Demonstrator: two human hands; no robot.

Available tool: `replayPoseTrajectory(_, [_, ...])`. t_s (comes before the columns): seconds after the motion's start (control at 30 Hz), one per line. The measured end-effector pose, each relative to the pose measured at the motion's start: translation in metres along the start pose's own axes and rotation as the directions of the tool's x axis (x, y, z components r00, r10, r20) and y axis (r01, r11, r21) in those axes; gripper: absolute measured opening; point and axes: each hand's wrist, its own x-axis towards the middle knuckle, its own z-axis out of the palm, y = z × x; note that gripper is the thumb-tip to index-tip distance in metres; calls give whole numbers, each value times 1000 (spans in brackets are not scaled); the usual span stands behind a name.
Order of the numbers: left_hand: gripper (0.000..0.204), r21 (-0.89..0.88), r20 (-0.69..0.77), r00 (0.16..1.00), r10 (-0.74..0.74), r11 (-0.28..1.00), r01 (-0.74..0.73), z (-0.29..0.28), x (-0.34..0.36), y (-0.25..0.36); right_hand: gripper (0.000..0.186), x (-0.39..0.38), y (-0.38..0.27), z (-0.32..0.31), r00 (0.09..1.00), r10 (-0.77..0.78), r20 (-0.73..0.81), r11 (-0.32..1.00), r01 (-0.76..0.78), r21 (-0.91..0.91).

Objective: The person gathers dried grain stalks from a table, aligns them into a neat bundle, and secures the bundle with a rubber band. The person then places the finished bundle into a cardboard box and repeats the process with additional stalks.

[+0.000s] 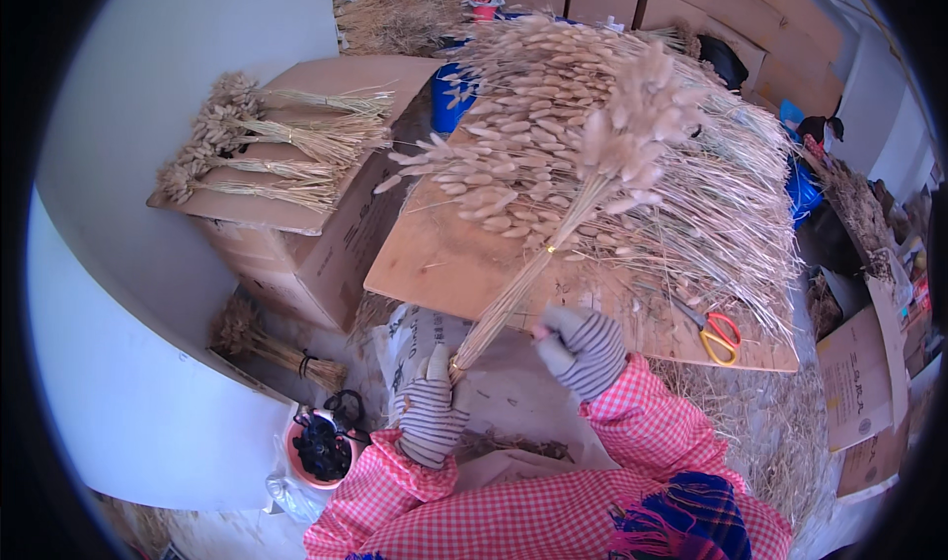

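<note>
My left hand (432, 417), in a striped glove, is closed round the lower stems of a tied bunch of dried bunny-tail grass (528, 276). The bunch slants up and away to the right, its fluffy heads over the pile. Small yellow ties circle its stems at mid-length and beside my hand. Apart from the stems, my right hand (585, 351) has its gloved fingers curled in near the board's front edge; what they hold, if anything, is hidden. Loose bunny-tail grass (533, 116) covers much of the wooden board (430, 249).
Scissors (721, 339) with red and yellow handles lie on the board's right front. Finished-looking bunches (296, 145) rest on a cardboard box (267, 264) at left. A pink bucket (294, 451) of black items stands lower left. Cartons (859, 377) stand at right.
</note>
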Motion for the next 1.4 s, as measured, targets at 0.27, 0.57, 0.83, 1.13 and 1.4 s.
replayPoseTrajectory(0.27, [46,-26,-18,999,48,998,-48,5,1,12,10,14,3,2,844,536,19,613,-405,679])
replayPoseTrajectory(0.57, [47,-113,77,991,-111,986,119,6,-5,21,14,15,-4,12,758,652,17,444,-400,802])
replayPoseTrajectory(0.83, [47,-55,-28,999,-18,998,16,12,-11,15,18,12,-5,16,778,628,-16,471,-363,804])
replayPoseTrajectory(1.13, [66,10,200,980,7,1000,-9,0,2,17,30,15,4,7,819,541,191,534,-510,675])
replayPoseTrajectory(1.4, [59,-361,203,979,2,930,73,10,23,19,22,14,-6,2,789,449,420,514,-612,600])
